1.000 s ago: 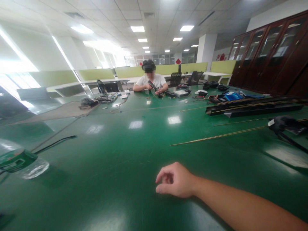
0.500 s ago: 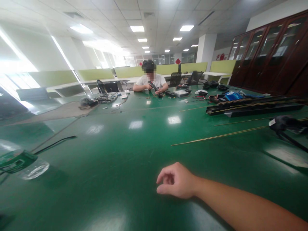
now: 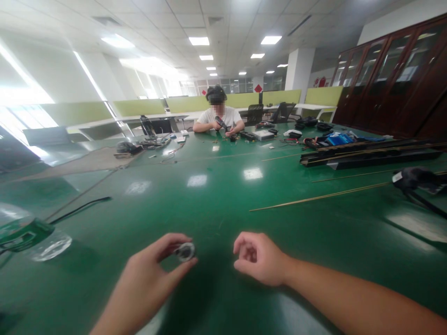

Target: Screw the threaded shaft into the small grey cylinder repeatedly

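Observation:
My left hand (image 3: 159,265) is raised over the green table, pinching a small round grey part (image 3: 186,251) between thumb and fingertips. The part has a ring-shaped face with a dark centre; its exact kind is too blurred to make out. To its right, my right hand (image 3: 260,258) hovers with curled fingers. Its thumb stands a little apart from the fingertips, and I see nothing in it. The two hands do not touch.
A clear plastic bottle with a green label (image 3: 30,235) lies at the left. Thin brass-coloured rods (image 3: 314,198), a black strapped object (image 3: 417,181) and black rails (image 3: 366,156) lie at the right. Across the green table (image 3: 157,204), a person (image 3: 218,116) holds a dark tool.
My left hand has come into view from the lower left with the small round part in its fingers. My right hand has shifted slightly right, its fingers still curled.

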`<move>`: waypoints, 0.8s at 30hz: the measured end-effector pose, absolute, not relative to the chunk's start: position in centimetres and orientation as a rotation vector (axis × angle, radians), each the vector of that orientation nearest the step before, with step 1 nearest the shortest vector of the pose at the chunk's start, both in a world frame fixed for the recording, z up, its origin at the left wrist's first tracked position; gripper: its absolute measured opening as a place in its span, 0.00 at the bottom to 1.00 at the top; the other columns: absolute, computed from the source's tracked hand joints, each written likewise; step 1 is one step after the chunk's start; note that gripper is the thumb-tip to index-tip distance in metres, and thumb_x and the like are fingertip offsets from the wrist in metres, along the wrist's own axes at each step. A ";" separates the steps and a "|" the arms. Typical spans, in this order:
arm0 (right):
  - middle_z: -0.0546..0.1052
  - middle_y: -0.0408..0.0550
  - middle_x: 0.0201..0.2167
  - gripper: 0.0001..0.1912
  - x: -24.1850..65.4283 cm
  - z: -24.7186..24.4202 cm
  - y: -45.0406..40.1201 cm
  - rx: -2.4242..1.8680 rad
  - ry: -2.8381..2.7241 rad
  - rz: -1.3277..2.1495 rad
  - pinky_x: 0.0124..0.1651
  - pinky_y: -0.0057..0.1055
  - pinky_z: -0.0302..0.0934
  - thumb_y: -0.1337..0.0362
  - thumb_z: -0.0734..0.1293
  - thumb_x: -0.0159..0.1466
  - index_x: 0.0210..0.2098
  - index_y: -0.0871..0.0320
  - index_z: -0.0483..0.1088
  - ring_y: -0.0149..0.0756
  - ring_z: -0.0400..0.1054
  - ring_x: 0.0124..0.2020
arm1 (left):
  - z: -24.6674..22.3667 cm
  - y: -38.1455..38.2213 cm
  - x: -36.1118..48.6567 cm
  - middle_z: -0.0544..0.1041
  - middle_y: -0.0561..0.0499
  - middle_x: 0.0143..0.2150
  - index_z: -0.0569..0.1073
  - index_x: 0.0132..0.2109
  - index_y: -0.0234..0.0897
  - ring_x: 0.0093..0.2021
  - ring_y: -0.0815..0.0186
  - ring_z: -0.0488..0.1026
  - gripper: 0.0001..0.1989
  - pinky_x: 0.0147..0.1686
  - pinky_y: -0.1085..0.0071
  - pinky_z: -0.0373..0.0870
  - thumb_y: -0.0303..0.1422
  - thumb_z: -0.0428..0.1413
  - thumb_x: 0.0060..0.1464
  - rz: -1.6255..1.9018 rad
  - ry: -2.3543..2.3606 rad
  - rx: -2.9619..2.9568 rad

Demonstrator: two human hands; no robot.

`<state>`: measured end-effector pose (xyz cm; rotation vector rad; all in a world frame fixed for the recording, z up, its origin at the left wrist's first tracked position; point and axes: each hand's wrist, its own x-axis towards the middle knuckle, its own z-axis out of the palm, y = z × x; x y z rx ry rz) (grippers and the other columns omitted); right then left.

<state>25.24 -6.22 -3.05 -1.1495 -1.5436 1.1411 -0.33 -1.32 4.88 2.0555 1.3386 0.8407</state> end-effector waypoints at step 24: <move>0.68 0.37 0.23 0.09 25.2 -3.8 -5.9 -1.207 -1.582 1.059 0.26 0.22 0.55 0.74 0.66 0.54 0.30 0.56 0.63 0.27 0.61 0.23 | -0.1 -0.9 7.7 0.81 0.47 0.39 0.76 0.42 0.35 0.41 0.59 0.79 0.17 0.46 0.65 0.78 0.35 0.67 0.43 0.741 0.953 1.623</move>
